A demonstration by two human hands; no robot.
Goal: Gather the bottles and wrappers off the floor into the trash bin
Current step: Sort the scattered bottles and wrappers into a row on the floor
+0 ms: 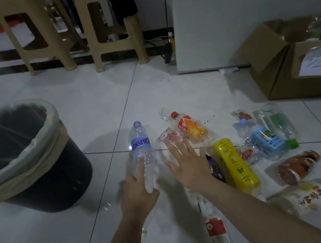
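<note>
A clear water bottle [140,145] with a purple cap and label lies on the white floor, and my left hand [137,191] grips its lower end. My right hand [188,165] hovers open with spread fingers over a crumpled clear wrapper [170,136] and a bottle with an orange label and red cap [192,128]. A yellow bottle [235,164], a blue-labelled bottle [264,140], a green-capped clear bottle [276,123], a sausage wrapper [296,166] and a white-labelled bottle [306,198] lie to the right. The black trash bin [44,183], lined with a clear bag, stands at the left.
A flattened bottle with a red and white label [216,230] lies between my forearms. Open cardboard boxes [274,72] sit at the right by a white cabinet [222,15]. Two beige plastic stools [117,43] stand at the back.
</note>
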